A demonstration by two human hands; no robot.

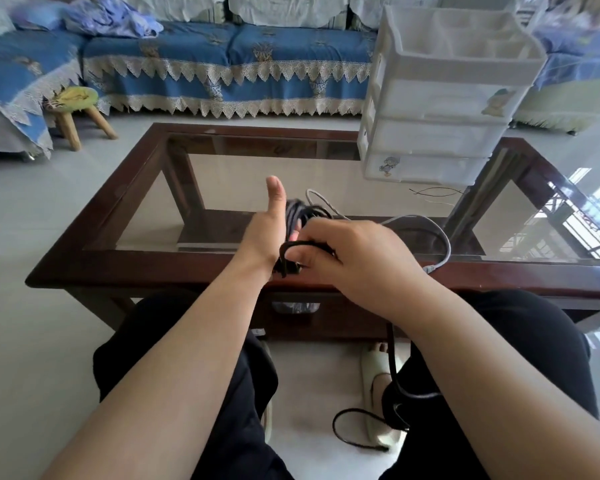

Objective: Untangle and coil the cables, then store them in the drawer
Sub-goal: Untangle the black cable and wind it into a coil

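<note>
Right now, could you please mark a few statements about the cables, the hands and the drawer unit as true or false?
1. The black cable is wound around the left hand. True.
2. The drawer unit stands on the floor. False: it stands on the glass table.
3. The grey cable is already in a drawer. False: it lies on the table.
4. The right hand grips the black cable. True.
5. Black cable hangs down to the floor. True.

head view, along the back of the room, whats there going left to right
small wooden stool → blue sofa → white drawer unit on the glass coffee table
</note>
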